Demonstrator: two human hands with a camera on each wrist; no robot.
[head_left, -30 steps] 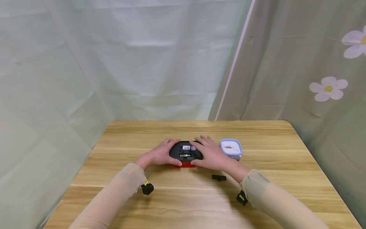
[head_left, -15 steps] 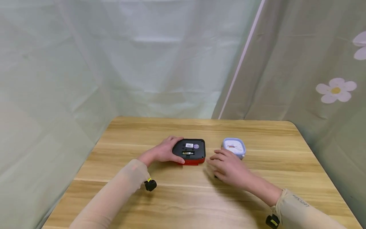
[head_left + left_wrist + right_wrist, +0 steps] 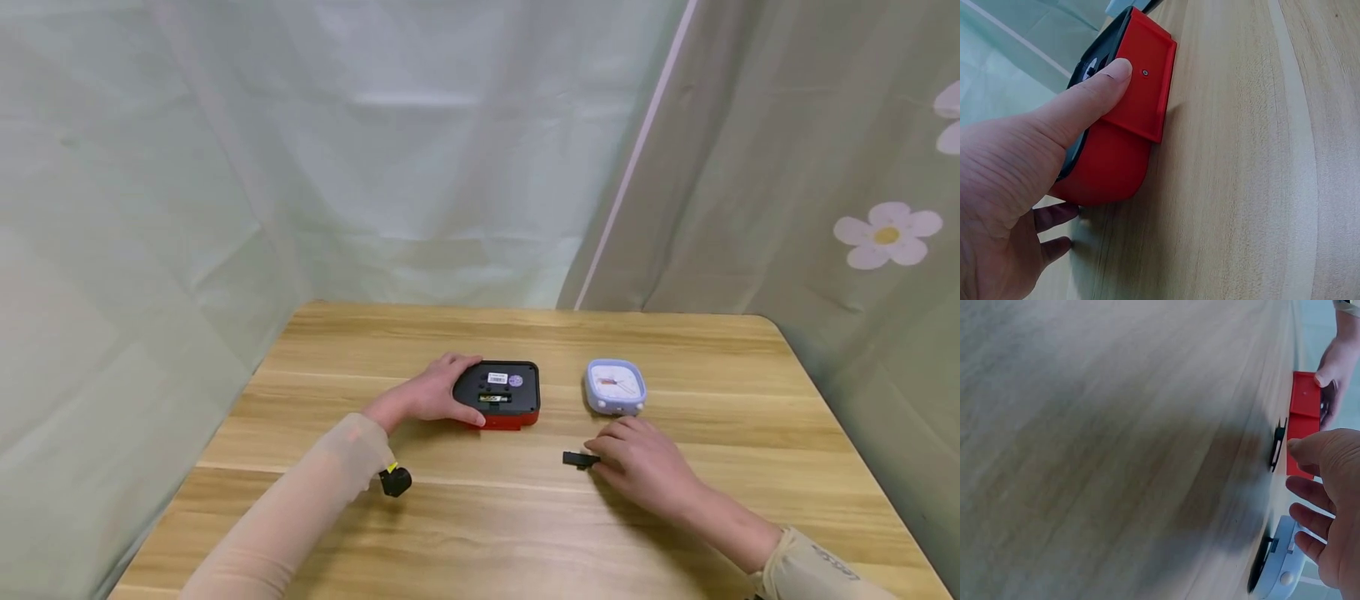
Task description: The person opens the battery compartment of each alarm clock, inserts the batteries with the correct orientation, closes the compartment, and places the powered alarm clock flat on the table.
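A red clock (image 3: 512,422) lies with its black back up. A battery (image 3: 494,398) sits in its uncovered slot. My left hand (image 3: 433,392) grips the clock's left side, its thumb on the red front edge (image 3: 1138,72) and its fingers around the far side. Over the table to the right, my right hand (image 3: 648,462) is at the right end of a small black battery cover (image 3: 576,459). In the right wrist view the battery cover (image 3: 1278,445) lies on the wood close to the thumb, with the fingers spread and no firm pinch visible.
A small light-blue alarm clock (image 3: 616,387) stands face up behind my right hand. The wooden table (image 3: 480,517) ends at a hanging curtain (image 3: 420,167) along the back and sides.
My right hand has let go of the red clock and moved right and nearer, down to the battery cover. My left hand stays on the clock. The view has shifted slightly.
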